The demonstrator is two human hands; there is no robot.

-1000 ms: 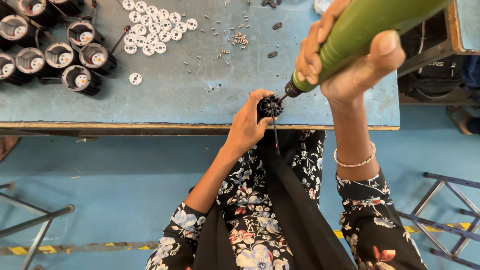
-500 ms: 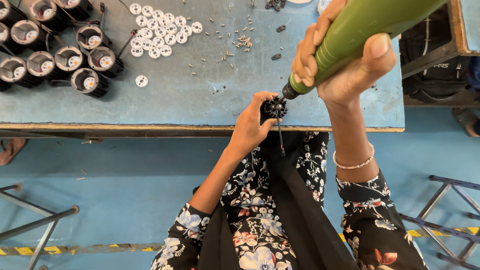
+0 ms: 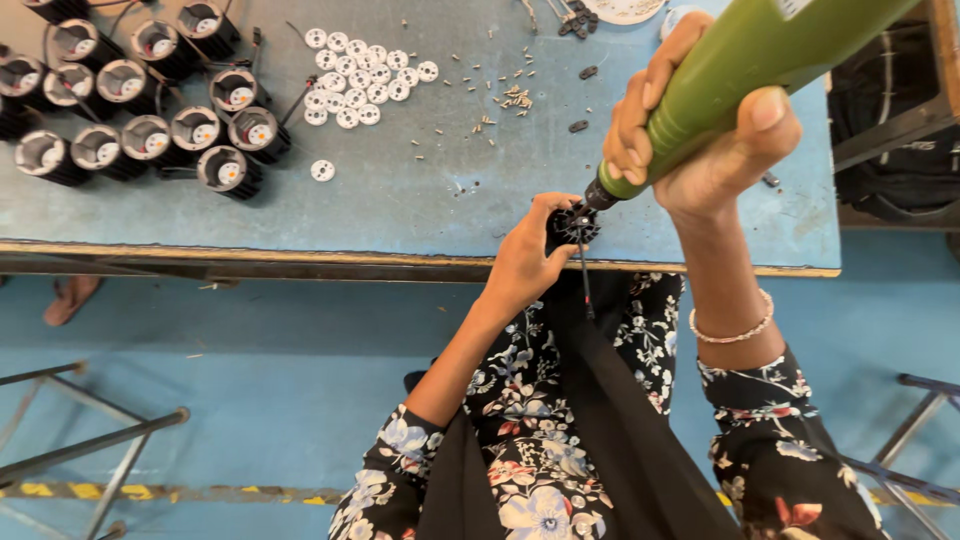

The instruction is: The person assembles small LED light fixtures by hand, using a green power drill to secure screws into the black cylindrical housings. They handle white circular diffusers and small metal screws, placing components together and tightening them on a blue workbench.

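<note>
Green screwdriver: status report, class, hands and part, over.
Right hand grips green screwdriver, tip on black part. Left hand holds that part at table edge. Nothing in the way.

a workshop, an assembly bench: a worn blue table with rows of black lamp housings, white discs, loose screws, and a green power screwdriver.

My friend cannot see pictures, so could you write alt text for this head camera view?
Seen from above, a right hand presses a green power screwdriver into a small black part held by the left hand at the edge of a blue table. White discs, loose screws and black cylinders lie further back.
</note>
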